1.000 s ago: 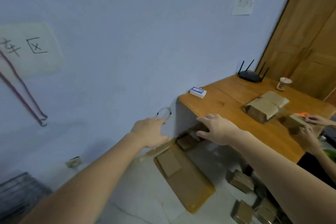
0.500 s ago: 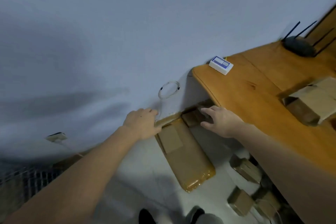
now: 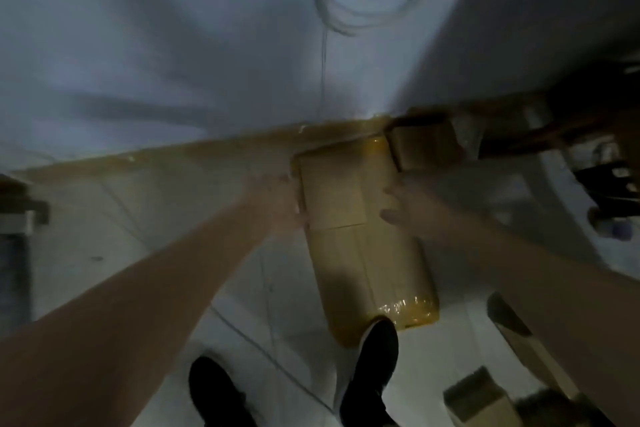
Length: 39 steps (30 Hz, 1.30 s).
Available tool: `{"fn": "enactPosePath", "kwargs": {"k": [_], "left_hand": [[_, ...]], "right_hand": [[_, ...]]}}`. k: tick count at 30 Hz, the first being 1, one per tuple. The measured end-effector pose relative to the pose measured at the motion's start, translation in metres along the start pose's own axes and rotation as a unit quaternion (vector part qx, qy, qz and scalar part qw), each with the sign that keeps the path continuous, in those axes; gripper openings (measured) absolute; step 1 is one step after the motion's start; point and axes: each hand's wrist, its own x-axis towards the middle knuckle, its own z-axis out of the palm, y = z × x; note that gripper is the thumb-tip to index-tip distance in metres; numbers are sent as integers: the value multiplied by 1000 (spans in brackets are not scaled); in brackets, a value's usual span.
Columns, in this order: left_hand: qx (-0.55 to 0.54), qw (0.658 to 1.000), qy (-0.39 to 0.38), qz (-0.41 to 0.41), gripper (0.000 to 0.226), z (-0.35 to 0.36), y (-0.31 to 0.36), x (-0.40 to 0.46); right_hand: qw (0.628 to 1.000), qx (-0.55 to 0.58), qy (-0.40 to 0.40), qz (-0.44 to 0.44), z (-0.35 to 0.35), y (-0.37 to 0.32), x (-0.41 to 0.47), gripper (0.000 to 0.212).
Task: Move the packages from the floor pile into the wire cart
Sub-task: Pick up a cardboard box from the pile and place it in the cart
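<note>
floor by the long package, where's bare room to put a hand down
Bare tile lies left of the long package, between the left hand and the brown skirting. More lies between the two shoes. It is crowded on the right: a small box touches the package's far end, and more boxes lie at lower right, under the right hand and its arm.

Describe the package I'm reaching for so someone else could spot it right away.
Follow the brown baseboard along the wall to where both hands meet. The long package lies on the floor there, glossy with clear tape, far bigger than the small box at its far end.
</note>
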Motion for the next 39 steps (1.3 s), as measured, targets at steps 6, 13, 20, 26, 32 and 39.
{"fn": "enactPosePath", "kwargs": {"k": [6, 13, 20, 26, 32, 39], "left_hand": [[-258, 959, -34, -109, 69, 173, 4, 140], [-542, 823, -19, -171, 60, 255, 8, 215], [-602, 778, 41, -174, 15, 195, -18, 122], [-658, 726, 82, -182, 32, 65, -44, -12], [-732, 670, 93, -83, 68, -128, -77, -195], [-713, 669, 209, -13, 77, -263, -96, -439]], "right_hand": [[995, 87, -6, 50, 126, 62, 150, 67], [938, 322, 13, 125, 198, 65, 238, 81], [836, 517, 49, 180, 153, 12, 152, 66], [806, 576, 37, 135, 43, -90, 4, 54], [779, 625, -3, 59, -114, -206, -162, 24], [812, 577, 22, -88, -255, -326, -364, 64]]}}
